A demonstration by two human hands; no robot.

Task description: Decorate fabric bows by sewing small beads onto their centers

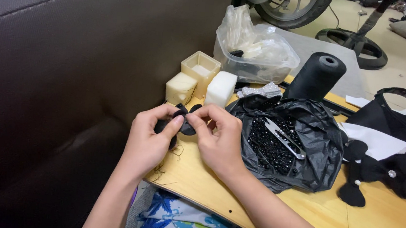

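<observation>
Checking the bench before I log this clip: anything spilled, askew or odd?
Nothing spilled. Both hands, left hand and right hand, pinch a small black fabric piece. Slightly odd: metal thread snips lie loose on the black beads inside the open black plastic bag, and loose thread ends trail over the table edge.

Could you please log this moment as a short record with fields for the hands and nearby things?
Left hand: pinches small black fabric bow
Right hand: pinches the same bow
Surface: light wooden board
Beside right hand: crumpled black plastic bag of black beads, metal thread snips on top
Behind: black thread cone, three cream foam blocks
</observation>
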